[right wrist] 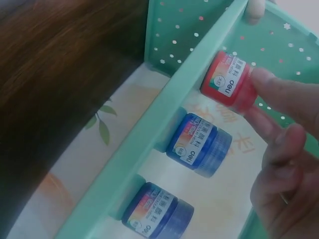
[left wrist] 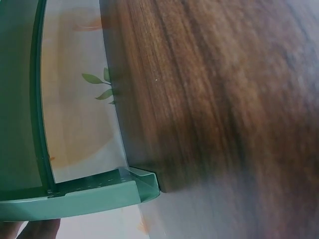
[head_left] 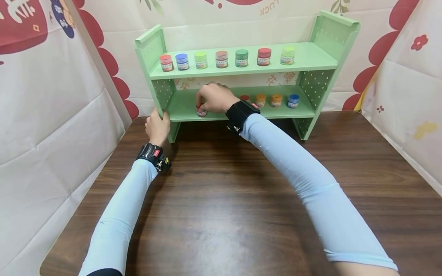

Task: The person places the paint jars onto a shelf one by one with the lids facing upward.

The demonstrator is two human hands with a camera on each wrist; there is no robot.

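My right hand pinches the lid of a red paint jar between thumb and fingers. That jar stands at the lower board of the green shelf, left of the middle; whether its base touches the board is hard to tell. Two blue paint jars are beside it in the right wrist view, hidden behind my hand in the head view. My left hand grips the shelf's left side panel near the lower board. In the left wrist view only dark fingertips show by the panel's edge.
Several paint jars line the upper board. On the lower board's right part stand orange jars, a blue jar and a partly hidden red one. The shelf stands at the back of a brown wooden table, with printed cloth around it.
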